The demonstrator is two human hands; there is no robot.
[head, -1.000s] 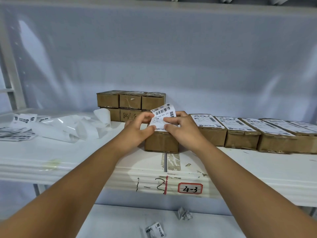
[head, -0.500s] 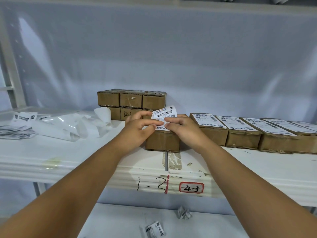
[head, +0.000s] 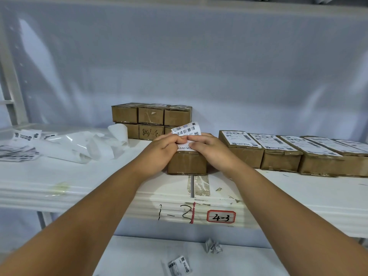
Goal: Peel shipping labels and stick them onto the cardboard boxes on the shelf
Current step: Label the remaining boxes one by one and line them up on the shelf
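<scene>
Our left hand [head: 165, 145] and right hand [head: 211, 148] both pinch the white shipping label [head: 187, 130] with black bar codes. Its bottom lies on a brown cardboard box [head: 186, 163] on the white shelf [head: 79, 176]; its top curls up.

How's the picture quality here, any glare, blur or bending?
Head view: soft, even light, faint shadows; pale glare streaks on the backdrop sheet; wide-angle bending slightly bows the shelf edge; the label barcode is sharp, its small print unreadable.
</scene>
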